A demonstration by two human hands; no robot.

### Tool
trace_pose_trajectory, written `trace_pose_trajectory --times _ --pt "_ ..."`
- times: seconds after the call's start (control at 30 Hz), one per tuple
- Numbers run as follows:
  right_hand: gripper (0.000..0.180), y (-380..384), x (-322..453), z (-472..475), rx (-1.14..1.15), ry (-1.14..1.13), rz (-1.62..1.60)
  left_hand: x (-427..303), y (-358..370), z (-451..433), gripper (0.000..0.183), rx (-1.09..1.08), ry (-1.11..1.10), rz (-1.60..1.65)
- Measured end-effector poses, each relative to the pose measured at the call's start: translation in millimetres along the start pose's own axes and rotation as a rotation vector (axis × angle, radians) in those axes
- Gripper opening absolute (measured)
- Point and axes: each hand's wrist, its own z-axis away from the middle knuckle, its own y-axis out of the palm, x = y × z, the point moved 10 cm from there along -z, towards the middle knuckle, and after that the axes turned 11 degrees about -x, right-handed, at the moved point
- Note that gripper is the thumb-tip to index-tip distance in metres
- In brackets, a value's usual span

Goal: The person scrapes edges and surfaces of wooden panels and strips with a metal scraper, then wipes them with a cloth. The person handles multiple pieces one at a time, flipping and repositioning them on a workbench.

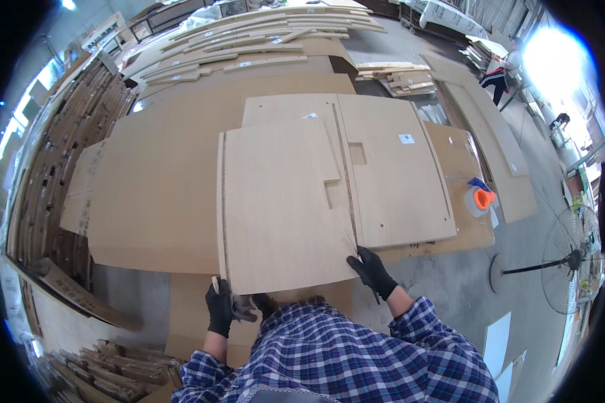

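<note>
A pale wood-grain board point(282, 211) lies before me, with a dark groove along its left edge and a rectangular notch on its right side. My left hand point(219, 308), in a black glove with one bare fingertip, grips its near left corner. A grey rag point(244, 308) hangs beside that hand; whether the hand holds it is unclear. My right hand point(373, 272), also gloved, grips the near right corner, its fingers partly hidden. A thin dark object sticks out below that palm. Under and beyond the board lies a second grooved panel point(398, 201) bearing a white label point(406, 139).
Brown cardboard point(151, 201) spreads under the panels. A translucent bottle with an orange top point(482, 199) stands at right, near a pedestal fan point(573, 260). Wooden strips point(262, 48) lie at the far end. Stacked flat cardboard point(65, 151) lines the left. A person point(501, 70) stands far right.
</note>
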Motion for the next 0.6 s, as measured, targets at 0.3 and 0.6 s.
trace_pose_trajectory --times 0.3,0.6 --pt "0.020 -39 -18 -5 -0.230 0.371 -1.141 -54 89 37 0.030 0.428 0.158 -0.254" --pt "0.028 -76 -44 39 -0.344 0.377 -0.493 -51 180 109 0.035 0.968 0.197 -0.396"
